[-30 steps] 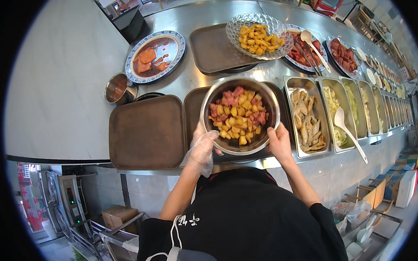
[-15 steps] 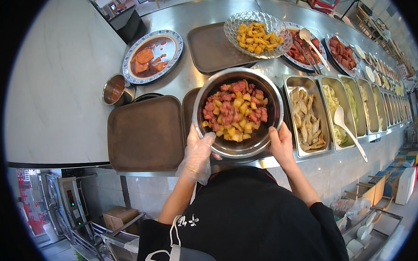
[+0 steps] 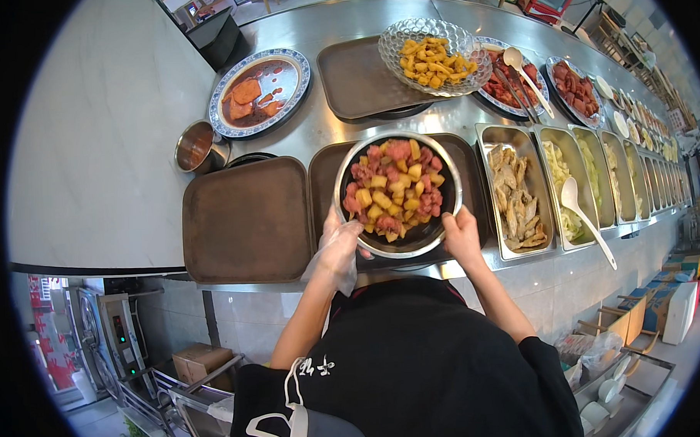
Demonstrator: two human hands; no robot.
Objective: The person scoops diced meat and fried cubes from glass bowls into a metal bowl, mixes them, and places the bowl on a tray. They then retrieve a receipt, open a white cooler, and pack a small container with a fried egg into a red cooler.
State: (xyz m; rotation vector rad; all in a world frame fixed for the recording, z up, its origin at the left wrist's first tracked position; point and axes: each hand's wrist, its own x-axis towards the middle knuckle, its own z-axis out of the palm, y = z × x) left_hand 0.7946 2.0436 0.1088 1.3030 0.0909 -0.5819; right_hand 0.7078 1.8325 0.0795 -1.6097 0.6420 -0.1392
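Observation:
Between both hands I hold a round metal bowl (image 3: 450,162), over a brown tray (image 3: 471,154) on the counter. Reddish chunks of what looks like meat and yellow cubes (image 3: 395,190) that look like potato fill much of it. My left hand (image 3: 342,246), in a clear plastic glove, grips the left rim. The bare right hand (image 3: 462,236) has its thumb over the rim on the right side. Fingers under the bowl are mostly hidden.
Left of the bowl lies another brown tray (image 3: 246,222), with a metal cup (image 3: 201,147) behind it. Farther back are a blue-rimmed plate (image 3: 298,66) and a glass bowl of yellow pieces (image 3: 437,61). Metal food pans (image 3: 516,189) line the right; a white spoon (image 3: 589,224) rests there.
The bowl looks smaller and lower, closer to the tray, and its contents have shifted inside. Both hands have moved along with it.

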